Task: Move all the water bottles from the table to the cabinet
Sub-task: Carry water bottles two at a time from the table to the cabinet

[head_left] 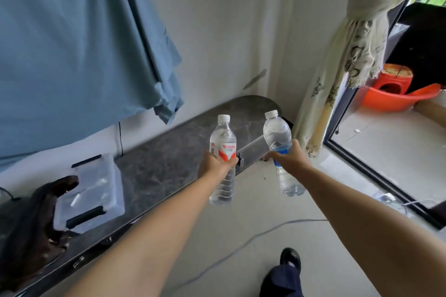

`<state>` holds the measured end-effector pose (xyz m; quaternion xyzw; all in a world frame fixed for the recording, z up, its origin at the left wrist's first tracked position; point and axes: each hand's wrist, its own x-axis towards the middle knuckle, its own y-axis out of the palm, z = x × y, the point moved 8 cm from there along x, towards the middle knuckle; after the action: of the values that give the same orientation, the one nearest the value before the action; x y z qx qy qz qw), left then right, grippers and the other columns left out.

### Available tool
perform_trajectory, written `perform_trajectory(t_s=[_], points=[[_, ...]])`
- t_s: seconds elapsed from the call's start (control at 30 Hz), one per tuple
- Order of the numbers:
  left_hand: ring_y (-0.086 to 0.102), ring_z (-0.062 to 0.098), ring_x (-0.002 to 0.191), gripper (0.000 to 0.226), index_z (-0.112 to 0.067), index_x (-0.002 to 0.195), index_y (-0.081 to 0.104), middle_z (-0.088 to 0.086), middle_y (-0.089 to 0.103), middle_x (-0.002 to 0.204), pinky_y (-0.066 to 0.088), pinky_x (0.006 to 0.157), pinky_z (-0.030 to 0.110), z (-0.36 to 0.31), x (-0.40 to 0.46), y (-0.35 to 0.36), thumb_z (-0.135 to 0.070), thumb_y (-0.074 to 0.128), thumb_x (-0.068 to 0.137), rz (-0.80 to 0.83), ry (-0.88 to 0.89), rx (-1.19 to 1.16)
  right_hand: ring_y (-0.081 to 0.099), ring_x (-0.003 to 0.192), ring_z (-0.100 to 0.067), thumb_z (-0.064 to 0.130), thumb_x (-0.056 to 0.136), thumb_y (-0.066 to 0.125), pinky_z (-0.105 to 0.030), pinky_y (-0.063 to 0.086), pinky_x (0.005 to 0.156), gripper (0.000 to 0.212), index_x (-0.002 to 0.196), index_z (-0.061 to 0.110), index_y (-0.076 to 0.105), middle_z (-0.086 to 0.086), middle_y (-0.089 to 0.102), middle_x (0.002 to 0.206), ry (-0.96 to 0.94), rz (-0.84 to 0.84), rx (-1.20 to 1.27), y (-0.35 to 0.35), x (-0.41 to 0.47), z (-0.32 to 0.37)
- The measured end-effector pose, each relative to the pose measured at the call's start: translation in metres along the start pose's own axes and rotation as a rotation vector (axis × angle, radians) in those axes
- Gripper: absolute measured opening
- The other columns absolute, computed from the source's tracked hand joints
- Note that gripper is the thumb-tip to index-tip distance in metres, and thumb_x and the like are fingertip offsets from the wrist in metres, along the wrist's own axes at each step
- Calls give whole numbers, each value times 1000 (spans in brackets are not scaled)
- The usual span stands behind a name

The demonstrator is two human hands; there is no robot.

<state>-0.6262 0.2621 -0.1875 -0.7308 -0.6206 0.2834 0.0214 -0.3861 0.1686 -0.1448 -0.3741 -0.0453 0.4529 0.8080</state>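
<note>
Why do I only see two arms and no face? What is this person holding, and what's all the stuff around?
The camera sits on the person's head and looks forward and down, so you see only their arms, plus a shoe on the floor. There is just this one picture.

The left hand grips a bottle with a red label. The right hand grips a bottle with a blue label. Both bottles are clear with white caps, held up in the air.

In front is a long dark marble-patterned countertop. On it lie a clear plastic box and a dark brown cloth. A blue cloth hangs above, and a curtain hangs at the right.
</note>
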Motion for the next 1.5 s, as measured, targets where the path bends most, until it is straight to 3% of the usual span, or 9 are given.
perform_trajectory(t_s=[0.07,0.17,0.3,0.5,0.7,0.9,1.07,1.3,1.5], points=[[67,24,94,84,-17,109,49,2,67,104,55,89,39,-29,17,24,-59,79,43,-13,-16,6,60,92,-25,47,72,73,-37,49,79,63,120,17,45,-8,59,109,-15,7,-19,-16,45,0],[63,20,84,57,-12,107,48,2,63,98,54,72,29,-57,56,62,-36,82,70,-28,-47,-40,62,91,-26,49,71,72,-40,52,82,62,118,18,46,-9,61,109,-47,38,-57,-39,114,1],[71,24,83,80,-18,100,58,6,71,96,60,82,42,-72,127,119,-61,78,34,-60,-106,-88,62,93,-27,49,73,73,-39,51,81,66,122,16,44,-9,60,110,-51,80,-76,-77,198,3],[71,23,86,93,-20,102,61,2,71,97,59,85,41,-102,193,182,-69,70,24,-91,-183,-59,58,89,-24,42,78,72,-34,46,75,60,124,13,45,-9,60,111,-43,92,-100,-105,299,8],[70,25,89,59,-19,106,59,3,71,98,57,88,40,-159,257,203,-52,80,62,-90,-171,-5,55,85,-21,39,81,71,-31,42,71,55,121,12,46,-5,57,104,-52,164,-123,-80,389,28],[68,24,90,74,-16,116,50,2,66,105,56,82,36,-205,384,213,-56,78,61,-139,-186,-27,55,86,-20,37,77,76,-30,43,75,55,116,10,50,-6,62,105,-72,206,-162,-50,517,75],[71,20,82,85,-21,110,58,0,72,98,59,81,41,-216,457,219,-64,73,39,-117,-218,-67,55,88,-22,39,77,75,-31,46,78,57,118,11,49,-5,61,105,-49,225,-166,-33,586,94],[72,18,85,55,-27,102,63,-2,73,90,57,86,46,-205,525,243,-42,79,52,-147,-309,-199,54,88,-20,42,80,70,-31,45,82,55,124,18,47,1,60,103,-100,338,-199,16,685,110],[68,18,90,43,-18,107,61,2,73,98,49,75,27,-189,597,258,-22,82,69,-307,-332,-246,64,100,-25,33,78,76,-32,48,87,53,121,12,53,-2,65,103,-179,464,-124,95,771,111]])
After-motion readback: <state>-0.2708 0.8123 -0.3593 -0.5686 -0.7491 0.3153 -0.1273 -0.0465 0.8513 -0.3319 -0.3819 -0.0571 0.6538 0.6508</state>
